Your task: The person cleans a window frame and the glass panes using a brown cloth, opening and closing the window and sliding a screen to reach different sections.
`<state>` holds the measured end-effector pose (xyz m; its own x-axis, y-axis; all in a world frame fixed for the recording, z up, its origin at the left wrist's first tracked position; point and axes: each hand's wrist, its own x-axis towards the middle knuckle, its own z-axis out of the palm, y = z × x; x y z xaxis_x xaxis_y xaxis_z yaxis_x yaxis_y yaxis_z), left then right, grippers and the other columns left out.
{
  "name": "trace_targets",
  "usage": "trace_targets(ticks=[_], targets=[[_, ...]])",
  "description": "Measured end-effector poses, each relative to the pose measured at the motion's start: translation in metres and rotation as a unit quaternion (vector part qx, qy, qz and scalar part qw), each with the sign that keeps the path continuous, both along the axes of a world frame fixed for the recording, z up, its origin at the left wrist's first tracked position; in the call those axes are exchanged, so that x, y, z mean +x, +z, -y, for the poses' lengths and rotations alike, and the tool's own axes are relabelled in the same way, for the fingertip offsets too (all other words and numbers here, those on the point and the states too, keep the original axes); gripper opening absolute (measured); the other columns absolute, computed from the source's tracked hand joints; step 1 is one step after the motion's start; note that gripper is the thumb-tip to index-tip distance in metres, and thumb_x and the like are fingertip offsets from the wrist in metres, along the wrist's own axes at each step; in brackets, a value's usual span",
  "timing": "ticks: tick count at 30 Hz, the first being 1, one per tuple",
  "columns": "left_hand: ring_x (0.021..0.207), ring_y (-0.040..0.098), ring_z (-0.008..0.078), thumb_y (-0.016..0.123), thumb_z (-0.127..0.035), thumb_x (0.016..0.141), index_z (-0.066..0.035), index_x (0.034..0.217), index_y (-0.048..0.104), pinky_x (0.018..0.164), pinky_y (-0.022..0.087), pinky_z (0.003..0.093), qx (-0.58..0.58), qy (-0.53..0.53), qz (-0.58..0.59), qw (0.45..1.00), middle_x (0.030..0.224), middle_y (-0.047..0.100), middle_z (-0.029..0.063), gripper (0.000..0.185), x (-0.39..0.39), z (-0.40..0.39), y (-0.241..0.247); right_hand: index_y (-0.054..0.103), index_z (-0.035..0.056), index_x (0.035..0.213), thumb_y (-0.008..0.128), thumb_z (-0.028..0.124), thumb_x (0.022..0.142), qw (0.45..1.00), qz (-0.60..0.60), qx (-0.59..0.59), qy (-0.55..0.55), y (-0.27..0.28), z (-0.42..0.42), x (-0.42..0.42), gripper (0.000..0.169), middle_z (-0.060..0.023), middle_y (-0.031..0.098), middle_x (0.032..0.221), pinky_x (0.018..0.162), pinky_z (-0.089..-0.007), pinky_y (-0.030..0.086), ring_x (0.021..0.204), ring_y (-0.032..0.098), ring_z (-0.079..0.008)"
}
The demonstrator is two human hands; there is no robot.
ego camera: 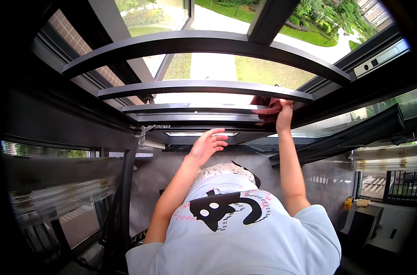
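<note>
A dark red cloth (271, 110) hangs from my right hand (284, 111), which grips it at the right end of a dark metal window guard bar (208, 88). The cloth lies against the lower bars and the window frame's sill (201, 118). My left hand (210, 146) is raised in front of the sill, its fingers apart and slightly bent, touching nothing. Two more curved guard bars run above and below the one by my right hand, the upper one (194, 36) crossing the whole opening.
A metal window latch or stay (145, 132) juts out at the sill's left end. An open window sash (157, 44) stands outside at the left. On the right are a dark folded parasol or cover (345, 137) and a cabinet (363, 220). Grey floor lies below.
</note>
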<state>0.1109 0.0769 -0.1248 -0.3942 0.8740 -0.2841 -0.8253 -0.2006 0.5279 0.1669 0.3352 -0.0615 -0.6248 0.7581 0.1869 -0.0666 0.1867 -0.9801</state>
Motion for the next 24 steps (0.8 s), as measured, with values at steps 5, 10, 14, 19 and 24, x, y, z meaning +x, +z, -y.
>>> trace_targets(ticks=[5, 10, 14, 19, 24], targets=[[0.086, 0.055, 0.0210, 0.037, -0.031, 0.088, -0.003, 0.116, 0.043, 0.075, 0.044, 0.0311, -0.002, 0.036, 0.039, 0.999, 0.099, 0.056, 0.0117, 0.039, -0.001, 0.007, -0.006, 0.046, 0.0018, 0.112, 0.035, 0.023, 0.079, 0.833, -0.321, -0.444, 0.077, 0.043, 0.034, 0.012, 0.040, -0.0135, 0.051, 0.110, 0.095, -0.0406, 0.029, 0.105, 0.046, -0.0271], [0.086, 0.055, 0.0203, 0.036, -0.032, 0.088, -0.004, 0.115, 0.044, 0.075, 0.043, 0.0308, -0.012, 0.033, 0.029, 0.999, 0.099, 0.056, 0.0109, 0.039, 0.000, 0.007, -0.002, 0.035, 0.0001, 0.122, 0.030, 0.021, 0.084, 0.793, -0.381, -0.472, 0.060, 0.065, 0.029, 0.022, 0.043, -0.0155, 0.038, 0.125, 0.100, -0.0448, 0.022, 0.117, 0.032, -0.0289], [0.086, 0.055, 0.0202, 0.036, -0.031, 0.088, -0.004, 0.114, 0.044, 0.075, 0.043, 0.0310, -0.028, 0.036, 0.033, 0.998, 0.099, 0.056, 0.0109, 0.038, 0.006, 0.014, -0.004, 0.034, -0.0019, 0.121, 0.029, 0.018, 0.087, 0.787, -0.371, -0.484, 0.087, 0.078, 0.036, 0.030, 0.040, -0.0154, 0.039, 0.123, 0.100, -0.0444, 0.022, 0.115, 0.035, -0.0286], [0.085, 0.055, 0.0205, 0.036, -0.032, 0.088, -0.004, 0.113, 0.044, 0.073, 0.043, 0.0315, -0.059, 0.065, 0.077, 0.993, 0.099, 0.055, 0.0111, 0.039, 0.017, 0.036, -0.017, 0.036, -0.0033, 0.116, 0.031, 0.016, 0.087, 0.802, -0.337, -0.492, -0.047, 0.099, 0.054, 0.029, 0.035, -0.0166, 0.040, 0.121, 0.098, -0.0414, 0.026, 0.113, 0.037, -0.0280], [0.084, 0.055, 0.0205, 0.036, -0.032, 0.088, -0.004, 0.113, 0.044, 0.073, 0.044, 0.0316, -0.063, 0.109, 0.081, 0.989, 0.098, 0.056, 0.0107, 0.038, 0.013, 0.063, -0.023, 0.037, -0.0040, 0.111, 0.028, 0.021, 0.088, 0.840, -0.318, -0.439, 0.019, 0.099, 0.067, 0.018, 0.035, -0.0181, 0.043, 0.115, 0.094, -0.0439, 0.030, 0.107, 0.041, -0.0298]])
